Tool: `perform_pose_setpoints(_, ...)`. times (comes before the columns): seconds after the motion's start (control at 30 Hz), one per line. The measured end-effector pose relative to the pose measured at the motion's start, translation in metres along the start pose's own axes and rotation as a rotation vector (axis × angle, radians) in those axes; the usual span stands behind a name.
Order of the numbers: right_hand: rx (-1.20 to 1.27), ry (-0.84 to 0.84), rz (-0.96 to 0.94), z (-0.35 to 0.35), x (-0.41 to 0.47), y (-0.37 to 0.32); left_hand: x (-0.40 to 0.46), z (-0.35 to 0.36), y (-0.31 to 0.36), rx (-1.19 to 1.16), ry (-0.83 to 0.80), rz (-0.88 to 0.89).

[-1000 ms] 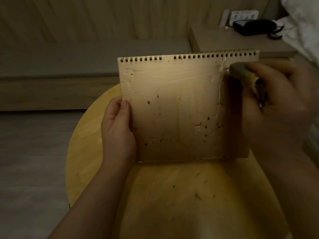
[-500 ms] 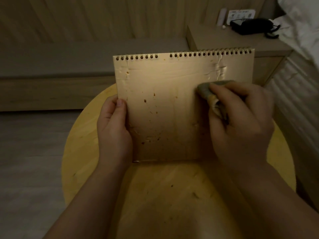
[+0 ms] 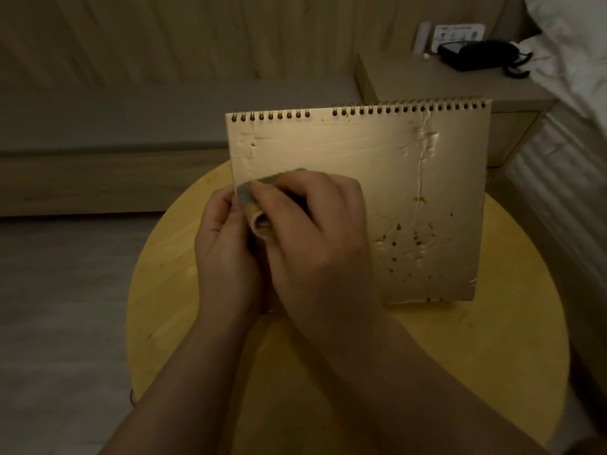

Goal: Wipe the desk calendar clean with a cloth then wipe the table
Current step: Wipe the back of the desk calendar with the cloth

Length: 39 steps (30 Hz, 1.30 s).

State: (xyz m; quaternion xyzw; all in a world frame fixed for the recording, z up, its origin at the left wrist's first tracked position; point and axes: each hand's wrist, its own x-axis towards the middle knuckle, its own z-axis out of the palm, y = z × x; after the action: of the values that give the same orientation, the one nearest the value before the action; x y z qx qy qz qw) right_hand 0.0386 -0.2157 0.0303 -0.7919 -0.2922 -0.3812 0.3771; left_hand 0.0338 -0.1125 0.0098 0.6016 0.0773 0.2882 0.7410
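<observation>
A spiral-bound desk calendar (image 3: 377, 165) stands upright on the round yellow wooden table (image 3: 492, 356), its blank tan face toward me. Brown specks dot its lower right part. My left hand (image 3: 226, 254) grips the calendar's left edge. My right hand (image 3: 315, 231) is closed on a bunched grey-green cloth (image 3: 259, 198) and presses it against the calendar's left side, right beside my left thumb. The lower left of the calendar is hidden behind both hands.
A low wooden bench (image 3: 98, 178) runs along the wall behind the table. A bedside shelf (image 3: 443, 83) at the back right carries a black phone (image 3: 479, 55) and a small card. White bedding (image 3: 571, 44) fills the right edge. Grey floor lies to the left.
My right hand has dragged the cloth from the calendar's upper right corner across its face to the left edge, beside my left hand. The view has shifted left, so the calendar sits further right.
</observation>
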Motion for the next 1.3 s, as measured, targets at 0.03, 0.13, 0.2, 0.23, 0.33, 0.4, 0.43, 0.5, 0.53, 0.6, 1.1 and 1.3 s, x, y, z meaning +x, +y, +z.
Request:
perform_pose_setpoints(0.03, -0.002, -0.001, -0.008, -0.005, 0.0, 0.005, 0.0, 0.0, 0.0, 0.002, 0.021, -0.002)
perform_pose_setpoints(0.13, -0.034, 0.008, 0.005, -0.027, 0.0, 0.025, 0.001, 0.001, -0.001, 0.062, 0.048, 0.022)
perform_pose_setpoints(0.2, -0.092, -0.002, 0.038, -0.042, -0.003, 0.041, 0.001, 0.002, -0.001, 0.093, 0.048, 0.039)
perform_pose_setpoints(0.23, -0.126, -0.013, 0.056, -0.05, -0.005, 0.05, 0.001, 0.001, -0.001, 0.108, 0.052, 0.046)
perform_pose_setpoints(0.33, -0.227, -0.013, 0.1, -0.078, -0.011, 0.08, 0.001, 0.0, -0.001, 0.14, 0.07, 0.042)
perform_pose_setpoints(0.4, -0.265, 0.006, 0.132, -0.092, -0.014, 0.096, 0.001, -0.001, -0.001, 0.147, 0.082, 0.035)
perform_pose_setpoints(0.43, -0.268, 0.023, 0.145, -0.096, -0.016, 0.101, 0.0, 0.0, -0.001, 0.145, 0.084, 0.036)
perform_pose_setpoints(0.5, -0.259, 0.065, 0.159, -0.102, -0.021, 0.109, -0.001, 0.001, -0.001, 0.137, 0.082, 0.04)
perform_pose_setpoints(0.53, -0.259, 0.083, 0.159, -0.104, -0.025, 0.11, 0.0, 0.002, 0.0, 0.137, 0.081, 0.042)
perform_pose_setpoints(0.6, -0.27, 0.089, 0.162, -0.106, -0.031, 0.112, 0.001, 0.001, 0.0, 0.138, 0.078, 0.04)
perform_pose_setpoints(1.1, -0.078, -0.046, 0.098, -0.05, -0.034, 0.049, 0.004, -0.002, 0.0, 0.117, 0.053, 0.031)
perform_pose_setpoints(1.3, 0.039, -0.046, 0.071, -0.009, -0.031, -0.002, 0.003, 0.003, 0.005, -0.037, -0.018, -0.018)
